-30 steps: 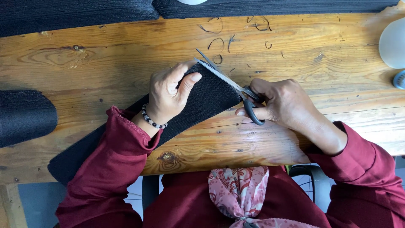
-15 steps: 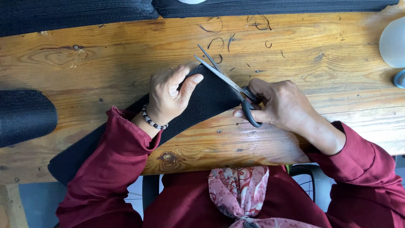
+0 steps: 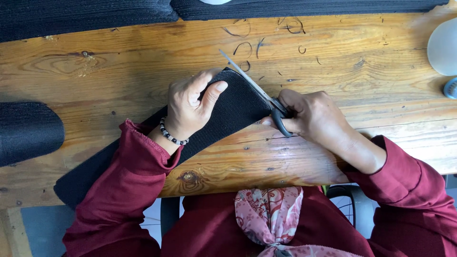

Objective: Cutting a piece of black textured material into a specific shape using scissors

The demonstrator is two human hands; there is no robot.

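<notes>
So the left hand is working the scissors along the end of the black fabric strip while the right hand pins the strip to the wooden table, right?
Not quite: the hands are swapped. In the head view, the right hand works the scissors along the end of the black fabric strip, while the left hand pins the strip to the wooden table.

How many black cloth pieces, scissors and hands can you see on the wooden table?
Black cloth pieces: 4 (one held, one left, two at top)
Scissors: 1
Hands: 2, left hand, right hand
Total: 7
</notes>
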